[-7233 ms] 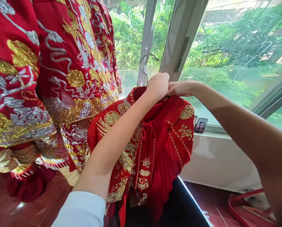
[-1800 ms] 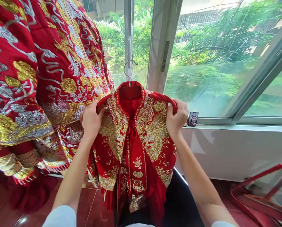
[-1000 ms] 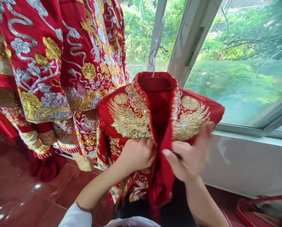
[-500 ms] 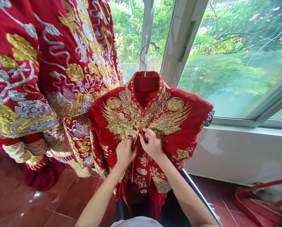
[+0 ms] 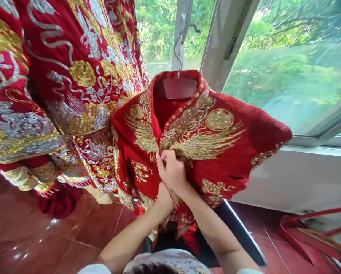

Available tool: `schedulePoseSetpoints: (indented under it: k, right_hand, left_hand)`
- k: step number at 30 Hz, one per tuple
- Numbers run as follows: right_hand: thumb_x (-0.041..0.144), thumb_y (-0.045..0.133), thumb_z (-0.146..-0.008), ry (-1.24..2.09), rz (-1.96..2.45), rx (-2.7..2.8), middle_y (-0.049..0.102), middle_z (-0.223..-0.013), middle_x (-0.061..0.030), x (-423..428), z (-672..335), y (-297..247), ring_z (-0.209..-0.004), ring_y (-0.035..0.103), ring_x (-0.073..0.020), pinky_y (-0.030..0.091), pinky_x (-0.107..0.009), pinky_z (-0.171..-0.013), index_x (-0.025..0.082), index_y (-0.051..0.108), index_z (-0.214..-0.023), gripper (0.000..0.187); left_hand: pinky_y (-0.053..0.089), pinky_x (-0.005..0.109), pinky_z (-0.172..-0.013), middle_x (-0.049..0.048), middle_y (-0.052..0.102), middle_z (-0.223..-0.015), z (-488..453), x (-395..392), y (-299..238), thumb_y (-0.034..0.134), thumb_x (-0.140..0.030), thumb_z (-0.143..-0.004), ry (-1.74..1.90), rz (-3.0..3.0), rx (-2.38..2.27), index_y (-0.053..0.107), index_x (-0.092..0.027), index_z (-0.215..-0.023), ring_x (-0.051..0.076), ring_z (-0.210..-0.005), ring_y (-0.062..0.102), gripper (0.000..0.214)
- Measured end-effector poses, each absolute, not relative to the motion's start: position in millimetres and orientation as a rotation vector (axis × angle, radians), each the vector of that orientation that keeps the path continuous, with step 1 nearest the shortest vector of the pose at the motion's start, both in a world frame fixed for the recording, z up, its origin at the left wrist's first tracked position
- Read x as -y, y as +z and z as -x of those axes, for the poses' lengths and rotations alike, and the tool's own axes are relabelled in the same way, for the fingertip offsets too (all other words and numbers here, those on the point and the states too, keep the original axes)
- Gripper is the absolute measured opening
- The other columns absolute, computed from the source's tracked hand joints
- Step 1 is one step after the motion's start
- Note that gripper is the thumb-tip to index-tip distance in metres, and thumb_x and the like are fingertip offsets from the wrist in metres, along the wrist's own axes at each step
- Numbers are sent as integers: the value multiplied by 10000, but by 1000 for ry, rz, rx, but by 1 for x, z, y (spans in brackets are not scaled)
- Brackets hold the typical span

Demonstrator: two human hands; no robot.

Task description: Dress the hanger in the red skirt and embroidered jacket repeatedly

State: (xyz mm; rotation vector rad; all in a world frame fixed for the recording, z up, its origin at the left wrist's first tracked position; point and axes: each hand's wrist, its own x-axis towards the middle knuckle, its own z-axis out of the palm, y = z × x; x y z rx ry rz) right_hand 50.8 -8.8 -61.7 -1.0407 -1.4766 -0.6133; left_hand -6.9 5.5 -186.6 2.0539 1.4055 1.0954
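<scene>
A red jacket (image 5: 219, 171) with gold phoenix-like embroidery hangs on a red hanger (image 5: 179, 88) with a metal hook. My right hand (image 5: 172, 169) is closed on its front edge, just below the collar opening, pinching the cloth. Lower down and partly behind the right wrist, my left hand (image 5: 165, 198) reaches in at the front opening. Its fingers are hidden by the jacket and the right arm. The jacket is turned at an angle, its right shoulder standing out toward the window.
Several red garments (image 5: 85, 99) with gold and silver embroidery hang at the left. A window (image 5: 273, 87) is behind, over a white wall (image 5: 287, 171). A red metal frame (image 5: 298, 236) stands on the tiled floor (image 5: 87, 236) at the right, and a dark flat surface (image 5: 230, 232) is below.
My left hand has moved down from the chest and under my right wrist. The right hand has shifted slightly left with the front edge, and the jacket has twisted.
</scene>
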Motion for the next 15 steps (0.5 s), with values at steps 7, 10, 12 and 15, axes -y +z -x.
schedulePoseSetpoints:
  k: [7, 10, 12, 15]
  right_hand:
    - [244, 505, -909, -715, 1166, 1192, 573, -582, -7, -32, -70, -148, -534, 523, -126, 386, -249, -575, 189, 524, -775, 146]
    - [278, 542, -869, -664, 1416, 1102, 616, -660, -64, 4, -81, -190, -630, 566, -183, 422, -324, -657, 174, 576, -815, 122]
    - [382, 595, -819, -637, 1611, 1008, 642, -750, -120, 28, -97, -218, -723, 590, -240, 431, -384, -700, 156, 596, -842, 227]
    - [476, 605, -784, -647, 1771, 922, 645, -833, -171, 53, -128, -246, -793, 592, -291, 427, -427, -729, 114, 595, -927, 389]
  left_hand:
    - [398, 356, -715, 111, 640, -762, 25, -35, -220, 539, -62, -746, 1154, -2386, -1478, 644, -146, -782, 248, -757, 569, 139]
    - [352, 342, -704, 88, 613, -754, 49, -12, -255, 570, -155, -804, 1291, -2509, -1751, 619, -147, -824, 231, -737, 545, 54]
    - [341, 342, -709, 75, 601, -745, 71, 0, -275, 591, -224, -822, 1273, -2539, -1893, 606, -151, -820, 224, -725, 534, 75]
    - [347, 353, -730, 64, 611, -753, 102, 7, -287, 564, -257, -850, 1100, -2608, -1984, 598, -171, -802, 228, -747, 545, 105]
